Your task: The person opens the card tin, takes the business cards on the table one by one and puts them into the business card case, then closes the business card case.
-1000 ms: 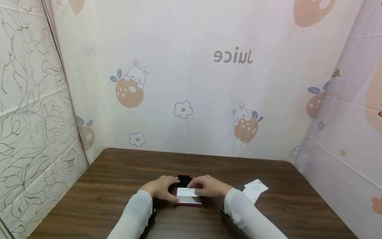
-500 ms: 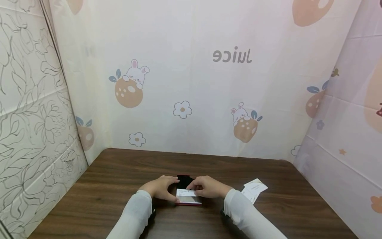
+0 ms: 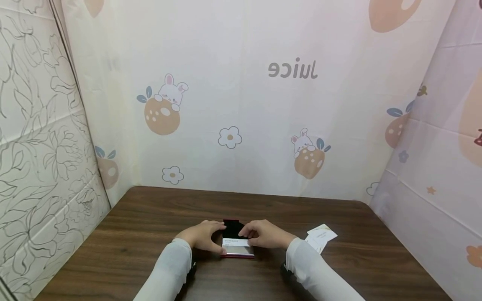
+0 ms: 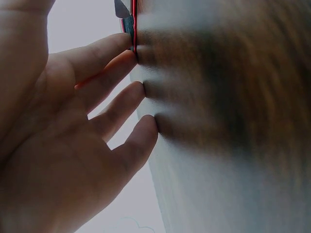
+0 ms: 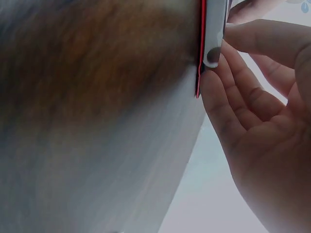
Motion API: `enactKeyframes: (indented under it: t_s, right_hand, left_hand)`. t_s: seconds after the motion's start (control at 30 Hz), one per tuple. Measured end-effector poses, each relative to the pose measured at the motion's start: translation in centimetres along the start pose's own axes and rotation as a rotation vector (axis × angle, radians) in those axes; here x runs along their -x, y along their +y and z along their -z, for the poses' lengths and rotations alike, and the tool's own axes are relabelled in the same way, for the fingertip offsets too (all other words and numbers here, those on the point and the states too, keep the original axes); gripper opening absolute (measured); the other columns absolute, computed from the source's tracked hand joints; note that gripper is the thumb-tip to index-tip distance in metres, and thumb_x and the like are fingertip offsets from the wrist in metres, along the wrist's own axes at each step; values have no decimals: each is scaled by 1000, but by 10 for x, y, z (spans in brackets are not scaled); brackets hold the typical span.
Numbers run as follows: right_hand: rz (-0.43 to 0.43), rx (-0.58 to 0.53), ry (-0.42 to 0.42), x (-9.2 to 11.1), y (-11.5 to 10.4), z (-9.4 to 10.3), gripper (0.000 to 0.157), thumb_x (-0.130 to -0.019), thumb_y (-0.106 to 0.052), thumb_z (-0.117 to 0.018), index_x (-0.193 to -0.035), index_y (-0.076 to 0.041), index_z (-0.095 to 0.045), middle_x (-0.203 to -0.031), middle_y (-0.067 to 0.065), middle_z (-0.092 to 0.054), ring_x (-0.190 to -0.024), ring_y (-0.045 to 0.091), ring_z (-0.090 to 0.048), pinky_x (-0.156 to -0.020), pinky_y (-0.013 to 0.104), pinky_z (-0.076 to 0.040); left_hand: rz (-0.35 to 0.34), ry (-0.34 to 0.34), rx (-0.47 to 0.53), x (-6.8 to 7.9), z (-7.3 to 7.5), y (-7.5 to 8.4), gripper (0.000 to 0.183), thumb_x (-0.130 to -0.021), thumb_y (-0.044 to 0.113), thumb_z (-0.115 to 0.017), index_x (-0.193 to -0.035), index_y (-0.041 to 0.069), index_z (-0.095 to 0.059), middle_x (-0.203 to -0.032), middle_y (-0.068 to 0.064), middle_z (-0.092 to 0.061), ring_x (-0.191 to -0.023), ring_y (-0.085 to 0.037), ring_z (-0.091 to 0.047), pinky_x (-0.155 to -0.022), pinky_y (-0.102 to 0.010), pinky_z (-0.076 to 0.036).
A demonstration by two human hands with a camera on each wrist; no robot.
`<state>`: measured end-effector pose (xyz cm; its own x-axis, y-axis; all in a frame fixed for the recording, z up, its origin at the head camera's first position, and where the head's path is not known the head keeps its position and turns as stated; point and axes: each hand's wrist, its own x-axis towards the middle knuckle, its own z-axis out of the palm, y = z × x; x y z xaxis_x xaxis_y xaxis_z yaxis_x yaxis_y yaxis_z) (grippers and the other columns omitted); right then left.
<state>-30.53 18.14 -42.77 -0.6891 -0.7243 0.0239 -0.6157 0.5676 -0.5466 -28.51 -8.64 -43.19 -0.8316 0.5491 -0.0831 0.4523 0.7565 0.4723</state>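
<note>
A card case (image 3: 238, 250) with a silver body and red edging lies on the table, its black flap (image 3: 230, 228) spread open on the far side. Across the silver body lies a white printed business card (image 3: 233, 242). My left hand (image 3: 203, 237) rests at the case's left side, thumb on the near corner and forefinger by the flap. In the left wrist view its fingers are spread, with fingertips on the table. My right hand (image 3: 265, 234) has curled fingers, thumb and forefinger at the card's right end. In the right wrist view its thumb touches the case; the card is hidden there.
Several white cards (image 3: 321, 237) lie overlapped on the dark wood table (image 3: 158, 213) beyond my right wrist. A patterned curtain (image 3: 241, 104) hangs behind the table, with more patterned sheets at both sides.
The business card has shifted slightly toward me on the case. My right hand followed it, then moved a little away and to the right. My left hand has stayed put.
</note>
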Motion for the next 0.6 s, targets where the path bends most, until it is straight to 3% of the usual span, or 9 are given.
enactKeyframes:
  t_s: [0.2, 0.33, 0.6]
  right_hand:
    - [4, 2, 48, 12, 7, 16, 26, -93, -5, -69, -119, -9, -70, -115, 3, -67, -102, 19, -63, -89, 37, -55]
    - [-50, -11, 68, 25, 15, 28, 26, -94, -8, -69, -120, -7, -68, -115, 6, -68, -105, 23, -63, -89, 43, -55]
    - [-95, 19, 83, 59, 34, 48, 29, -94, -11, -70, -122, -5, -66, -117, 11, -68, -108, 29, -64, -88, 45, -55]
  left_hand:
    - [-11, -2, 2, 1, 1, 1, 82, -79, 47, -82, -145, 9, -53, -151, -10, -46, -140, -33, -37, -108, -57, -36]
    - [-21, -6, 5, 2, 3, 1, 80, -80, 45, -82, -145, 9, -53, -151, -10, -46, -140, -34, -37, -109, -56, -36]
    - [-12, -9, 8, 4, 4, 2, 81, -79, 45, -83, -145, 8, -53, -151, -11, -46, -140, -35, -37, -108, -57, -36]
